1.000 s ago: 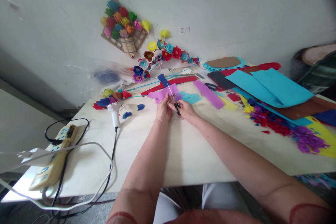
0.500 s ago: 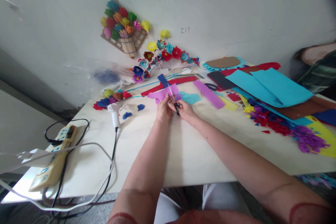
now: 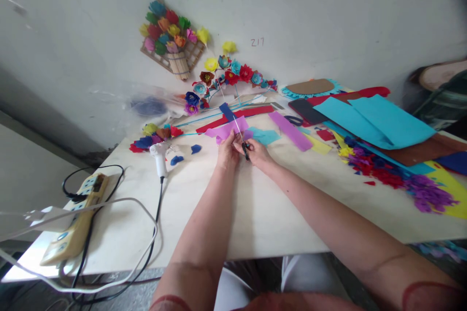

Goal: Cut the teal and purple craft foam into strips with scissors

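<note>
In the middle of the table, my right hand [image 3: 258, 153] is closed around the dark handles of a pair of scissors [image 3: 245, 150]. Their thin blades point away from me, over a purple paper piece [image 3: 239, 125]. Close beside it, my left hand [image 3: 228, 153] has its fingers pinched together at the near edge of that purple paper. What lies between those fingertips is too small to make out. Just beyond the blade tips is a dark blue paper strip [image 3: 227, 112]. Light blue paper [image 3: 265, 136] sits right of the hands, with a purple strip [image 3: 290, 131] farther right.
A white glue gun [image 3: 159, 160] stands at left near blue paper petals [image 3: 177, 160]. Cords run from a power strip [image 3: 75, 218] along the left edge. Paper flowers [image 3: 231, 77] line the back. Coloured sheets [image 3: 394, 121] and heaped cut petals [image 3: 390, 172] occupy the right.
</note>
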A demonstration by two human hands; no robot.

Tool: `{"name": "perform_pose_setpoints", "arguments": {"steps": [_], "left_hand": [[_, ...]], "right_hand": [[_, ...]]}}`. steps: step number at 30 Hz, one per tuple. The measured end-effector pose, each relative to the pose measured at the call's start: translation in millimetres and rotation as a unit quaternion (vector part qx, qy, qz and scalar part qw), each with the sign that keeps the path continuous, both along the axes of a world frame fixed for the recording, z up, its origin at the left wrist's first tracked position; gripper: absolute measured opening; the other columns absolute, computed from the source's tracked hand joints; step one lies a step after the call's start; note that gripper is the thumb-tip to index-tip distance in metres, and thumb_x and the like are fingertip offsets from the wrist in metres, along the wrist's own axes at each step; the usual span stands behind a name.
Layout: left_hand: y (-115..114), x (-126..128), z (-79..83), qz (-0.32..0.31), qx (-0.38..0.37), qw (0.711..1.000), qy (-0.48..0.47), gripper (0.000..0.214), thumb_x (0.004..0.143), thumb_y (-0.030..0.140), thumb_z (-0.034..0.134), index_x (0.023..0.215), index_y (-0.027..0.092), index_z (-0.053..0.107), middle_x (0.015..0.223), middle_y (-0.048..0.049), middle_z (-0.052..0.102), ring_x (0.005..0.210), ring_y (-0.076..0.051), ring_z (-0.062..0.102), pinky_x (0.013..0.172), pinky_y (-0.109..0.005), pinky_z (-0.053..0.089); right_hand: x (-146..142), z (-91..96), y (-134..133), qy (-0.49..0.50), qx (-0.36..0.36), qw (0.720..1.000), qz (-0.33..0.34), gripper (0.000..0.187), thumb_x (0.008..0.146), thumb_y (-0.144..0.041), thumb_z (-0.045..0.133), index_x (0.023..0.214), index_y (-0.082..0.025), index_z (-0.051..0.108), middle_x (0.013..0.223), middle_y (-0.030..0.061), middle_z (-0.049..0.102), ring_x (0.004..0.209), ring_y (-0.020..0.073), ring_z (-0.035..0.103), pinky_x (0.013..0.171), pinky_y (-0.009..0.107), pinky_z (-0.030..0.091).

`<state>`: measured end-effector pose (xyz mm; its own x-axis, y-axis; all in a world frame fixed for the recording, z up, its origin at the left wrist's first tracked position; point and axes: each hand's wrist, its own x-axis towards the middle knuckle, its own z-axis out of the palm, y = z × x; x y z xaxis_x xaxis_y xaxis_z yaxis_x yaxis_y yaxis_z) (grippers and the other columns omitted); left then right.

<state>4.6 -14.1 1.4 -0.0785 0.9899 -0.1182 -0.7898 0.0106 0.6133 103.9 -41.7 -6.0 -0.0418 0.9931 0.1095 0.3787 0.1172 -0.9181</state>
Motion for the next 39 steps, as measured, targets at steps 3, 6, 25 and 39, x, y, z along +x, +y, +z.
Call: {"name": "perform_pose_setpoints", "arguments": {"steps": [3, 6, 25, 39], "left_hand": [[0.7, -0.1, -0.7, -0.001, -0.004, 1.0, -0.003, 0.008, 0.075, 0.02, 0.067, 0.079, 0.013, 0.063, 0.07, -0.0047, 0.066, 0.069, -0.013, 0.065, 0.076, -0.025, 0.05], [0.8, 0.1, -0.7, 0.0, 0.003, 1.0, -0.005, 0.008, 0.075, 0.02, 0.067, 0.078, 0.013, 0.063, 0.069, -0.0047, 0.066, 0.068, -0.013, 0.064, 0.075, -0.025, 0.05], [-1.3, -0.3, 0.0, -0.004, 0.008, 1.0, 0.008, 0.013, 0.075, 0.024, 0.067, 0.08, 0.014, 0.063, 0.072, -0.0063, 0.067, 0.071, -0.014, 0.065, 0.074, -0.025, 0.051], [3.4, -1.1, -5.8, 0.0, 0.007, 1.0, 0.019, 0.02, 0.075, 0.032, 0.067, 0.082, 0.014, 0.062, 0.07, -0.0059, 0.066, 0.074, -0.017, 0.067, 0.074, -0.028, 0.051]], "right_hand": [[0.3, -0.2, 0.9, 0.0, 0.001, 1.0, 0.005, 0.039, 0.067, -0.059, 0.058, 0.071, -0.021, 0.05, 0.055, -0.0055, 0.045, 0.052, 0.0106, 0.044, 0.047, 0.021, 0.03], [0.4, -0.5, 1.4, 0.001, 0.004, 1.0, 0.006, 0.04, 0.067, -0.059, 0.058, 0.069, -0.021, 0.049, 0.055, -0.0054, 0.044, 0.052, 0.0105, 0.044, 0.046, 0.021, 0.03], [-2.6, -4.5, 4.5, 0.003, 0.021, 1.0, -0.003, 0.042, 0.065, -0.061, 0.057, 0.064, -0.021, 0.046, 0.056, -0.0045, 0.046, 0.053, 0.011, 0.043, 0.048, 0.022, 0.03], [-0.8, -7.5, 9.0, -0.005, 0.023, 0.999, 0.022, 0.036, 0.067, -0.055, 0.059, 0.073, -0.02, 0.054, 0.053, -0.0055, 0.045, 0.049, 0.0098, 0.042, 0.047, 0.021, 0.031]]}}
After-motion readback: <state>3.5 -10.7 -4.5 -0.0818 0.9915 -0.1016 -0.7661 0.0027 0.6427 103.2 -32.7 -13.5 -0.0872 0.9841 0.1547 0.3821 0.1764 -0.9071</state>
